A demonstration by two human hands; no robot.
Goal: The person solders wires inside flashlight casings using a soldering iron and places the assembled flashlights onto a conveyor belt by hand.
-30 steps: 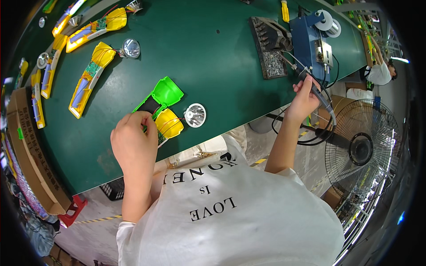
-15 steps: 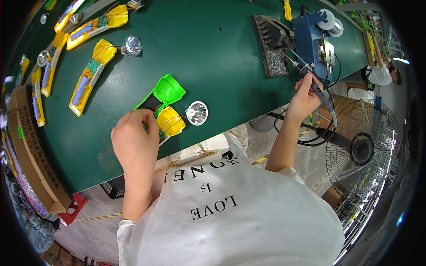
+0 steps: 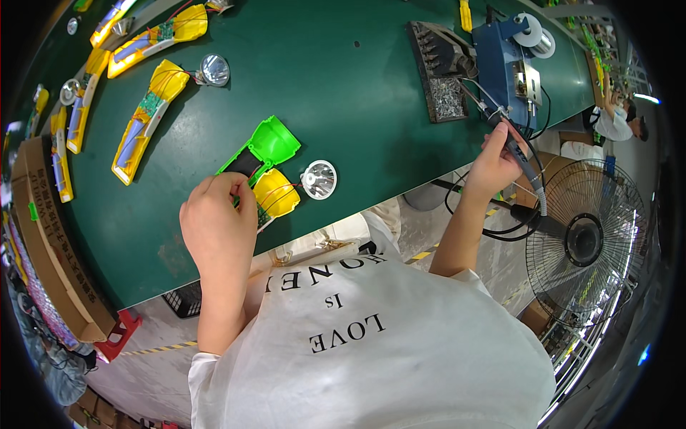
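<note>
My left hand point(image 3: 220, 218) is closed, its fingers curled over the near end of an opened flashlight housing; the fingertips' exact hold is hidden. The housing has a green half point(image 3: 276, 143) with a dark inside strip and a yellow half point(image 3: 277, 193). Thin wires run from the yellow half to a round silver reflector point(image 3: 319, 179) lying beside it on the table. My right hand point(image 3: 494, 166) grips a soldering iron point(image 3: 523, 159) by its dark handle. The iron's metal front end points up and left, close to the blue solder-feeding machine point(image 3: 493, 68).
Several yellow flashlight halves point(image 3: 146, 114) with batteries, boards and wired reflectors lie at the left of the green table point(image 3: 343, 93). A dark iron stand point(image 3: 446, 100) with solder scraps stands left of the machine. A cardboard box point(image 3: 53, 243) is far left; a fan point(image 3: 582, 239) stands right.
My right hand has shifted slightly right and down with the soldering iron. My left hand stays at the housing.
</note>
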